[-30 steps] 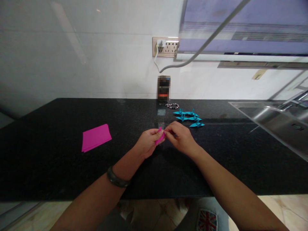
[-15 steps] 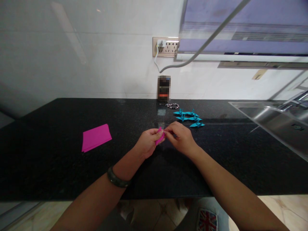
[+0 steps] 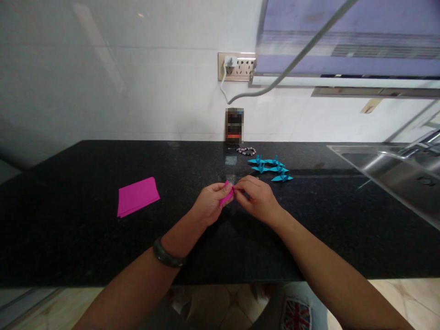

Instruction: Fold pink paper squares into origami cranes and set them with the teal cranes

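My left hand (image 3: 208,204) and my right hand (image 3: 258,199) meet over the middle of the black counter (image 3: 68,238). Both pinch a small folded piece of pink paper (image 3: 227,195) between their fingertips; most of it is hidden by the fingers. A dark bracelet sits on my left wrist. To the left, a stack of pink paper sheets (image 3: 136,196) lies flat on the counter. Behind my right hand lie several blue paper cranes (image 3: 272,168).
A bead bracelet (image 3: 246,151) and a small dark object (image 3: 234,125) stand by the white wall. Above them is a wall socket (image 3: 236,67) with a white plug and cable. A steel sink (image 3: 395,172) is at the right. The counter's front edge runs below my forearms.
Both hands have lifted very slightly with the pink paper; otherwise nothing has visibly moved.
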{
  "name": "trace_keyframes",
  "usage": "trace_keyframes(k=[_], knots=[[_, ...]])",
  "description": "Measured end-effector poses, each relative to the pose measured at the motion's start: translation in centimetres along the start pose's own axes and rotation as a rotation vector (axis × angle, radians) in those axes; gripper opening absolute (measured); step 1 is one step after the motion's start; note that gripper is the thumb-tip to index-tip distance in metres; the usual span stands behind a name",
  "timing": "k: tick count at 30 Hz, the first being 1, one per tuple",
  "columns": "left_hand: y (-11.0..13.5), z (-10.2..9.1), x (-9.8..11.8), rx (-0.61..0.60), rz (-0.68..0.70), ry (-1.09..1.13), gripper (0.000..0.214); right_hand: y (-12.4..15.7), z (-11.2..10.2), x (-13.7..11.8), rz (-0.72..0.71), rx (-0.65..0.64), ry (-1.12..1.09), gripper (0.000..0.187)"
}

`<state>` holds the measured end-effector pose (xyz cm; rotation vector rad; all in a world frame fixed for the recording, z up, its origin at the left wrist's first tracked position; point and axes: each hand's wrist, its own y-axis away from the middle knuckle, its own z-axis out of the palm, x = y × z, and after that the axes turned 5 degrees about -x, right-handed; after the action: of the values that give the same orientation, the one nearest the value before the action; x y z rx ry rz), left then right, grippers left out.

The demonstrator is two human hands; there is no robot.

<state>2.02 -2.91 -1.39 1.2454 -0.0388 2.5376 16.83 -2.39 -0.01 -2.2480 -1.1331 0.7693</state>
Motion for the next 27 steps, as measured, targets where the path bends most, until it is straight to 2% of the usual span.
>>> trace_keyframes(k=[10, 20, 27], knots=[[-0.02, 0.06, -0.14, -0.004, 0.054, -0.025, 0.014, -0.01, 0.07, -0.27, 0.038, 0.001, 0.009, 0.011], [0.15, 0.1, -0.05, 0.026, 0.037, -0.095, 0.015, 0.09, 0.23, -0.21, 0.041, 0.003, -0.024, 0.011], [0.07, 0.07, -0.14, 0.016, 0.033, -0.052, 0.013, 0.13, 0.66, -0.11, 0.052, 0.024, 0.006, 0.01]])
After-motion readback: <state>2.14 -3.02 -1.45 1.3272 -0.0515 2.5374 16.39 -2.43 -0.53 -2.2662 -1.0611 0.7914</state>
